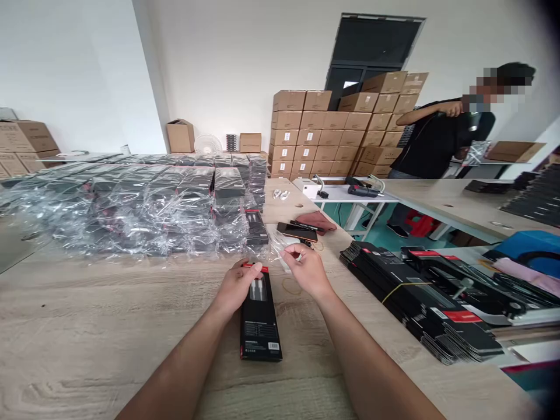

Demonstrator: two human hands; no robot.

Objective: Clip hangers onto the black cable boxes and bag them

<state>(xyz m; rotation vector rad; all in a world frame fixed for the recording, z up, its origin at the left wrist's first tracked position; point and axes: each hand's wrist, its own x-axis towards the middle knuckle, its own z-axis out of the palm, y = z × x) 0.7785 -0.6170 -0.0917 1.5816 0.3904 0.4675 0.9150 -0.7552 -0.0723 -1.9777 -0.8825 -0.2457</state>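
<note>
A long black cable box with a red top edge lies flat on the wooden table in front of me. My left hand grips its far end, fingers curled over the red edge. My right hand hovers just right of the box top, fingers pinched on a small piece of clear plastic film. A thin rubber band lies on the table under that hand.
Many plastic-wrapped black boxes cover the table's far left. Flattened black cartons are stacked at right. A phone and a dark red wallet lie beyond my hands. Brown cartons are stacked at the back, where a person in black stands.
</note>
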